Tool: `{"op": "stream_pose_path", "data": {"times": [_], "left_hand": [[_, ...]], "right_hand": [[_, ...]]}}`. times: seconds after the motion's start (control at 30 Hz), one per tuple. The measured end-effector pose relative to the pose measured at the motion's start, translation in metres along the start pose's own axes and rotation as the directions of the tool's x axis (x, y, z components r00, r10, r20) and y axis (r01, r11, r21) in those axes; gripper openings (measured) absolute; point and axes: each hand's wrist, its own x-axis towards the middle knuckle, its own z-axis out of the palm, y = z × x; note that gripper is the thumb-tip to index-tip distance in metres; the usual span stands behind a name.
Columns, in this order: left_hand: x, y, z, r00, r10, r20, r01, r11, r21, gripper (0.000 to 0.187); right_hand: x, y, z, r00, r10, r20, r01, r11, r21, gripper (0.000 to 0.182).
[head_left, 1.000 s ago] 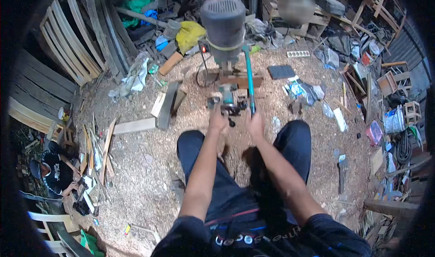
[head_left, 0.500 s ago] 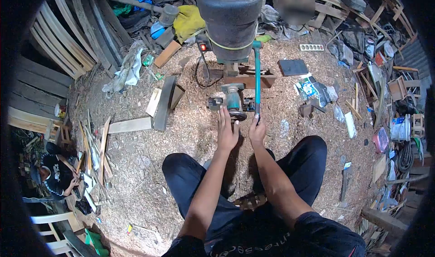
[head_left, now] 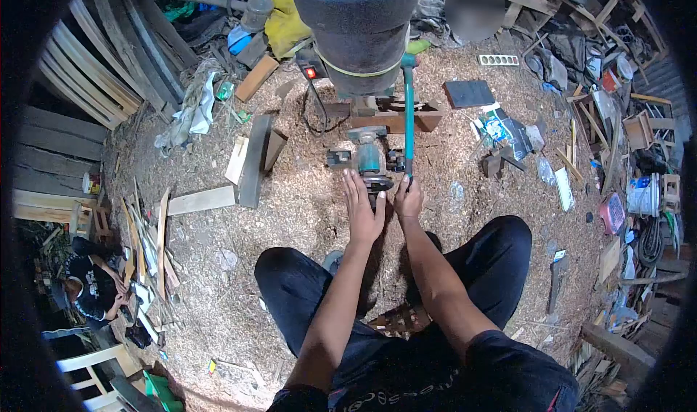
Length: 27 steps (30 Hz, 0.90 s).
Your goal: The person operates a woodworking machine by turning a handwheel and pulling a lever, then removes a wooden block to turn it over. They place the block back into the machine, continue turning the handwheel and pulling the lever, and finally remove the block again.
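1. Head view, the machine: a machine with a large dark motor housing [head_left: 356, 38] stands toward the far edge of the shavings-strewn floor [head_left: 290, 227], about midway between its left and right edges. A red light [head_left: 311, 72] glows just left of the housing. Below it, a reddish-brown board [head_left: 399, 122] lies crosswise, behind a teal clamp body [head_left: 369, 156] with a black handwheel [head_left: 377, 184] at its near end.
2. Head view, the left hand [head_left: 364, 219]: it is held flat beside the handwheel, fingers straight and close together, thumb standing apart. The fingertips appear to meet the wheel's left side; whether they press on it, I cannot tell.
3. Head view, the right hand [head_left: 409, 201]: its fingers are curled round the dark lower end of the teal lever [head_left: 409, 114], just right of the handwheel. The far side of the grip is hidden.
4. Head view, nearby: a grey board [head_left: 255, 161] leans left of the machine, and a dark slab [head_left: 468, 93] lies to its right, toward the floor's far right corner. A co-worker [head_left: 94, 288] sits at the left edge.
5. Judged from this view, the step in hand is setting the handwheel with the lever held. Turning the wheel calls for light fingers on its rim; moving the lever calls for a firm, even grip.
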Motion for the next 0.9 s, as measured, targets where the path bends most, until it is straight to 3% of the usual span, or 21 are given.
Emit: {"op": "stream_pose_path", "data": {"times": [0.1, 0.27, 0.37, 0.4, 0.5, 0.53, 0.63, 0.73, 0.83, 0.9], "left_hand": [[0.003, -0.001, -0.008, 1.0, 0.014, 0.024, -0.014, 1.0, -0.009, 0.077], [0.001, -0.014, -0.013, 0.997, 0.076, 0.027, -0.075, 0.997, -0.03, 0.069], [0.003, -0.003, -0.03, 0.999, 0.016, 0.044, -0.01, 0.992, -0.129, 0.058], [0.005, -0.001, -0.032, 0.999, 0.027, -0.034, -0.031, 0.988, -0.148, 0.05], [0.008, 0.023, -0.064, 0.998, 0.033, -0.057, -0.043, 0.981, -0.189, 0.042], [0.007, 0.029, -0.07, 0.985, 0.084, -0.152, -0.11, 0.98, -0.167, 0.037], [0.002, 0.047, -0.096, 0.961, 0.176, -0.215, -0.215, 0.961, -0.176, 0.034], [-0.003, 0.069, -0.12, 0.954, 0.179, -0.242, -0.228, 0.955, -0.191, 0.032], [-0.002, 0.105, -0.147, 0.926, 0.209, -0.314, -0.282, 0.937, -0.206, 0.03], [0.005, 0.112, -0.157, 0.894, 0.237, -0.379, -0.324, 0.928, -0.183, 0.029]], "right_hand": [[0.001, 0.002, -0.006, 0.999, -0.03, 0.032, 0.03, 0.999, 0.013, 0.035], [-0.022, -0.049, -0.053, 0.997, -0.07, 0.021, 0.068, 0.996, 0.052, 0.028], [-0.035, -0.098, -0.09, 0.976, -0.154, -0.152, 0.198, 0.919, 0.34, 0.026], [-0.04, -0.125, -0.11, 0.974, -0.154, -0.165, 0.207, 0.902, 0.379, 0.025], [-0.036, -0.14, -0.127, 0.87, -0.423, -0.251, 0.46, 0.882, 0.106, 0.024], [-0.039, -0.148, -0.134, 0.887, -0.396, -0.238, 0.443, 0.874, 0.198, 0.019], [-0.04, -0.159, -0.147, 0.841, -0.491, -0.228, 0.536, 0.815, 0.22, 0.017], [-0.04, -0.181, -0.168, 0.895, -0.43, -0.121, 0.44, 0.802, 0.404, 0.024], [-0.022, -0.235, -0.201, 0.798, -0.565, -0.209, 0.596, 0.688, 0.415, 0.029], [0.001, -0.269, -0.217, 0.875, -0.473, -0.103, 0.451, 0.72, 0.527, 0.032]]}}
